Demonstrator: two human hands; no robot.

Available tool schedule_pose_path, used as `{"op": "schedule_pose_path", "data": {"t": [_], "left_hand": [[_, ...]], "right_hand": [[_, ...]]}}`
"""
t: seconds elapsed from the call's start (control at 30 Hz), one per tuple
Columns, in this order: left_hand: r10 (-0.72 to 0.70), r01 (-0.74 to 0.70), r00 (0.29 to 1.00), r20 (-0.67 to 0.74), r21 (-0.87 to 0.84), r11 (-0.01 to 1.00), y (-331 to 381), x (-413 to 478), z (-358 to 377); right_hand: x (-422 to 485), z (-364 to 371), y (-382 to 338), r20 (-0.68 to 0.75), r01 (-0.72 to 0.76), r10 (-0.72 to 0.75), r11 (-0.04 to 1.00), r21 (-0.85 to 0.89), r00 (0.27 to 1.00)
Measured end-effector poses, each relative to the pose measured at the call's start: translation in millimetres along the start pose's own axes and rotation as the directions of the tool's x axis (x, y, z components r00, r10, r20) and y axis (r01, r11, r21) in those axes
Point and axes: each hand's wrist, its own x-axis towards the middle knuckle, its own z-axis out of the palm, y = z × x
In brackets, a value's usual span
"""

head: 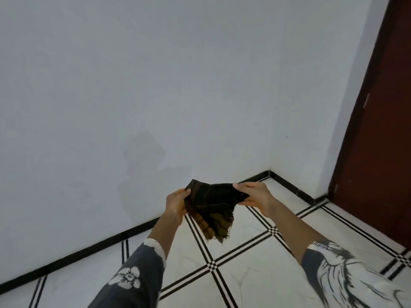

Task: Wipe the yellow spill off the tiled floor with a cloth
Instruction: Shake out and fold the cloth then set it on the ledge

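Note:
A dark brown checked cloth [213, 207] with frayed edges hangs in the air between my two hands, above the floor. My left hand [176, 204] grips its left edge, and my right hand [253, 196] pinches its right edge between thumb and fingers. The cloth's lower corner droops down toward the white tiled floor [233, 274], which has black double lines. No yellow spill shows in this view.
A pale grey wall [133, 85] fills most of the view, with a faint darker stain [144, 156] low down. A black skirting [89, 252] runs along its base to a corner. A dark red-brown door [378, 130] stands at the right.

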Motion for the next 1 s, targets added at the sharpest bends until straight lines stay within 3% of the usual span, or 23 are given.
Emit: {"op": "schedule_pose_path", "data": {"t": [0.1,0.17,0.33,0.43,0.6,0.73,0.8,0.9,0.97,1.0], "left_hand": [[0.168,-0.134,0.980,-0.106,0.270,0.954,-12.8,-46.0,11.7],[0.251,-0.237,0.968,-0.020,0.263,0.935,-9.6,-78.1,22.2],[0.244,-0.301,0.947,0.207,0.316,0.900,-0.1,-148.7,33.9],[0.303,-0.327,0.945,0.124,0.377,0.866,-8.3,-186.4,40.2],[0.226,-0.204,0.971,-0.077,0.224,0.953,-29.9,-242.8,46.2],[0.066,-0.071,0.991,-0.120,-0.045,0.996,-37.1,-294.0,42.5],[0.032,-0.051,0.982,-0.188,-0.097,0.994,-38.7,-310.0,31.5],[0.029,0.028,0.953,-0.302,0.184,0.982,-47.3,-324.6,12.9],[0.050,0.110,0.941,-0.333,0.446,0.888,-62.1,-341.2,17.2],[0.059,0.155,0.944,-0.324,0.596,0.788,-70.0,-348.1,21.4]], "right_hand": [[-26.5,4.8,-9.5,0.107,-0.001,0.007,0.998,-0.055,0.994],[-38.8,12.3,-9.0,0.135,-0.014,0.028,0.995,-0.103,0.990],[-81.1,17.5,-9.3,0.280,-0.168,0.203,0.975,-0.145,0.938],[-114.5,15.7,-9.0,0.321,-0.180,0.214,0.975,-0.132,0.923],[-177.8,7.8,11.6,0.293,-0.215,0.192,0.975,0.049,0.937],[-219.5,-23.5,13.8,0.255,-0.191,0.181,0.981,0.015,0.950],[-237.3,-49.6,7.8,0.187,-0.117,0.133,0.989,-0.095,0.973],[-249.3,-83.8,1.0,0.133,0.023,0.021,0.946,-0.323,0.991],[-257.6,-107.4,-2.5,0.151,0.096,-0.028,0.881,-0.463,0.988],[-261.5,-115.5,-4.5,0.178,0.140,-0.052,0.838,-0.528,0.983]]}}
